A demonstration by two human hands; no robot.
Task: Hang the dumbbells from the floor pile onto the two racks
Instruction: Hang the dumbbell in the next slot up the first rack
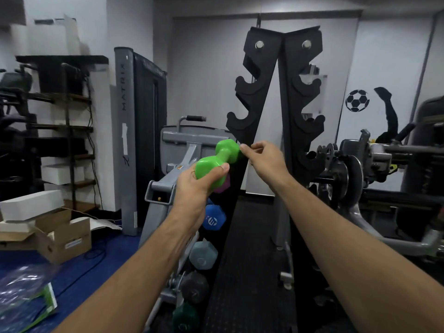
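Observation:
A bright green dumbbell is held against the left upright of the tall black A-frame rack. My left hand grips its near head from below. My right hand touches the far head with its fingertips, fingers loosely bent. Below on the same upright hang a purple dumbbell, mostly hidden behind the green one, a blue dumbbell, a grey-blue dumbbell, a dark grey dumbbell and a dark green dumbbell. The upper hooks on both uprights hold nothing.
A grey Matrix weight machine stands just left of the rack. Another machine with plates is to the right. Cardboard boxes and a plastic bag lie on the blue floor at left. Black rubber matting runs between the uprights.

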